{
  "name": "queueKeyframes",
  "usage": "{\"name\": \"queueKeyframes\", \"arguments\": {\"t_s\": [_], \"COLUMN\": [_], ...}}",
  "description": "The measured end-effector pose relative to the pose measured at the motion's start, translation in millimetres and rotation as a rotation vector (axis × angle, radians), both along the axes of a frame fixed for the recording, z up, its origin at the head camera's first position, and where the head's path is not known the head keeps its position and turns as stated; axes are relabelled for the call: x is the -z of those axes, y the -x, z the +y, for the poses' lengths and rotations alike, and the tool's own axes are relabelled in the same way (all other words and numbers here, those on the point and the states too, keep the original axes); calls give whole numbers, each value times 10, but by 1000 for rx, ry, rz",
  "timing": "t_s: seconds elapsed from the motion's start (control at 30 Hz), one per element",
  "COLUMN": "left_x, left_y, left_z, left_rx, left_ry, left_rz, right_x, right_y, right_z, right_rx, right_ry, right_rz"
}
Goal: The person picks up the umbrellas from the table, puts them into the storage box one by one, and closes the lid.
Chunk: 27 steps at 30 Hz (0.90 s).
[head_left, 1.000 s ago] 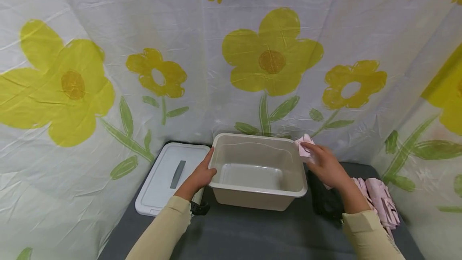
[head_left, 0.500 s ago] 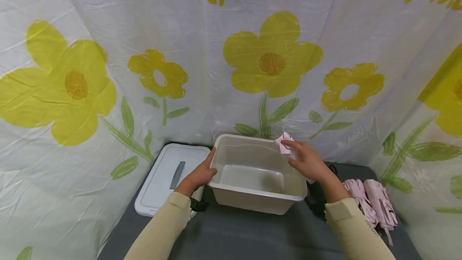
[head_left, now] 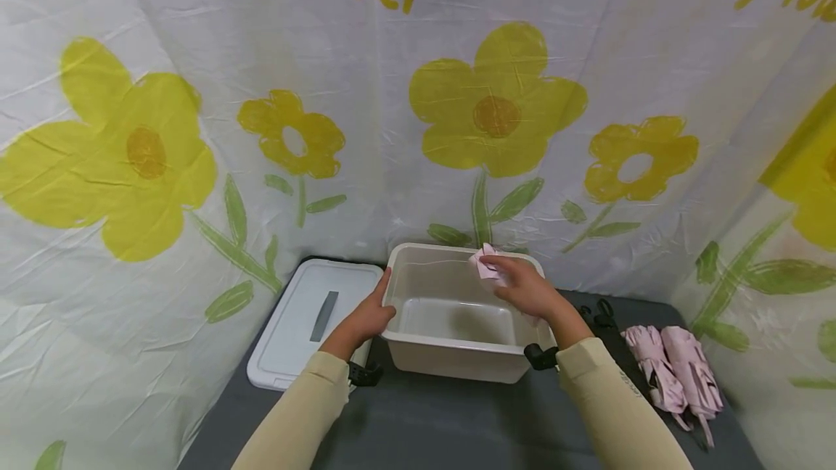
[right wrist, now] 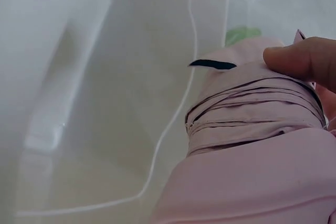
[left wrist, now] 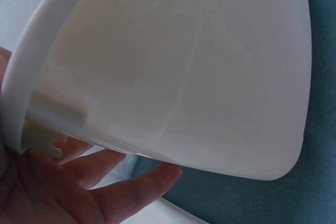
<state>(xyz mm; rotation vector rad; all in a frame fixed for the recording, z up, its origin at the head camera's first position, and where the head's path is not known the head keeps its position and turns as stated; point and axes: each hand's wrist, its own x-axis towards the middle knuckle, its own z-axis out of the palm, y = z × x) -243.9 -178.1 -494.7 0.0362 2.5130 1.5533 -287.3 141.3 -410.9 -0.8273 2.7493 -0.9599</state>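
Observation:
A beige plastic storage bin (head_left: 451, 365) stands open-topped on the dark table. My left hand (head_left: 362, 319) grips its left rim; in the left wrist view the fingers (left wrist: 134, 192) lie under the rim along the outer wall (left wrist: 220, 103). Over the bin's right part, my right hand (head_left: 525, 289) holds a folded pink umbrella (head_left: 488, 267). Seen from the right wrist, the umbrella (right wrist: 252, 114) is wrapped by its strap and the thumb (right wrist: 296, 61) presses on its cloth. The palm hides much of the umbrella in the head view.
Left of the bin lies a white lid (head_left: 294, 332) with a grey handle. To the right, two folded pink umbrellas (head_left: 694, 372) lie side by side, next to a black item with a loop (head_left: 604, 314). A flower-printed sheet (head_left: 372, 93) hangs behind the table (head_left: 424, 426).
My right hand has carried the pink umbrella leftward, from beside the bin's right edge to over its inside. The left hand keeps its grip on the rim.

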Motion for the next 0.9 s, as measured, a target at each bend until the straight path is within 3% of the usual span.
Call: {"name": "queueKeyframes", "arguments": {"t_s": [0.37, 0.6, 0.9], "left_x": [-43, -20, 3], "left_y": [30, 31, 4], "left_z": [-32, -30, -10], "left_rx": [15, -1, 0], "left_ry": [36, 42, 31], "left_rz": [-14, -3, 7], "right_x": [61, 43, 54], "right_y": [165, 260, 420], "right_z": [-229, -392, -565], "right_rx": [9, -66, -115], "right_ry": [-75, -86, -73], "right_rz": [-147, -189, -396]}}
